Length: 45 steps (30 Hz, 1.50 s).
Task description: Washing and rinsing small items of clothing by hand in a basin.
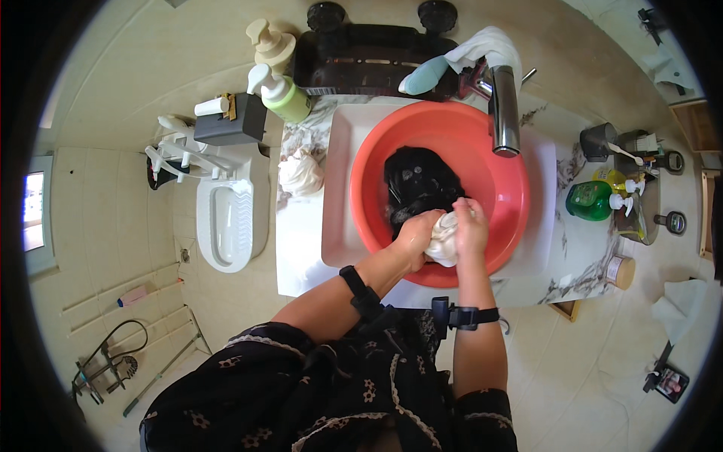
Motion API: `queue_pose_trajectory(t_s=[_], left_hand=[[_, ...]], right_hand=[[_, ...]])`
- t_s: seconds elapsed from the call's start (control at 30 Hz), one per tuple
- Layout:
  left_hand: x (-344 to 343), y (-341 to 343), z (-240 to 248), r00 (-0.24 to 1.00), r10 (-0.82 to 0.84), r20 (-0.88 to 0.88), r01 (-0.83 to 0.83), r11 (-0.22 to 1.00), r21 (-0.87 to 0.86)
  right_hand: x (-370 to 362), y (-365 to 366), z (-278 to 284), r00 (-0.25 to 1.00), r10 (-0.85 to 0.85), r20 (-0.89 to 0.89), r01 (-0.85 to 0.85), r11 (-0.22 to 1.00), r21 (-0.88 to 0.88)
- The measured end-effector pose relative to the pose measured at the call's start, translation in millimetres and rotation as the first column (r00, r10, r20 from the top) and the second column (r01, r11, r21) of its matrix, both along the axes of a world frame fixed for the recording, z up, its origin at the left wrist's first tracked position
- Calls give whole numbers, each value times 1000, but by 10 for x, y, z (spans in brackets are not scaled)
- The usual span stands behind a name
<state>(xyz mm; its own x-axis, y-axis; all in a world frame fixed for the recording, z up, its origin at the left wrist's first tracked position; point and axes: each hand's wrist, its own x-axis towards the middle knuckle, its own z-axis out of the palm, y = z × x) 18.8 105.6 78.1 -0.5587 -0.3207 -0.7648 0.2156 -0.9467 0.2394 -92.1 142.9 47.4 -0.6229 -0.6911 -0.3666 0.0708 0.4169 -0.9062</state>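
Observation:
My left hand (415,239) and my right hand (471,230) are both closed on a bunched white cloth (443,239). They hold it over the near part of a round orange-red basin (516,177). Inside the basin, just beyond my left hand, lies a wet-looking heap of black cloth (420,181). The basin sits in a white rectangular sink (339,151), below a chrome faucet (504,113). How the white cloth is folded between my fingers is partly hidden.
Another crumpled white cloth (301,173) lies on the marbled counter (301,260) left of the sink. Pump bottles (286,98) stand at the back left; a green soap bottle (590,201) is on the right. A black rack (369,60) runs behind. A squat toilet (225,226) is farther left.

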Motion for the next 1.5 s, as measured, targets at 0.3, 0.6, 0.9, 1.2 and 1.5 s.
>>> queue_pose_trajectory(t_s=[0.3,0.6,0.9,1.2,1.5], left_hand=[[152,60,-400,764,432,-480,-383,901,201],[16,111,-200,989,96,108,-88,993,-81],[26,-180,36,956,82,-282,-60,995,86],[197,-254,43,925,138,-353,-119,990,76],[33,-217,174,952,116,-282,-112,993,30]], right_hand=[[807,239,614,595,231,-769,-358,934,3],[459,-73,377,885,94,-456,-66,995,78],[-323,230,432,840,-27,542,96,990,-100],[-2439,581,1446,819,-375,434,438,898,-50],[-2842,465,1586,864,-377,333,380,923,57]])
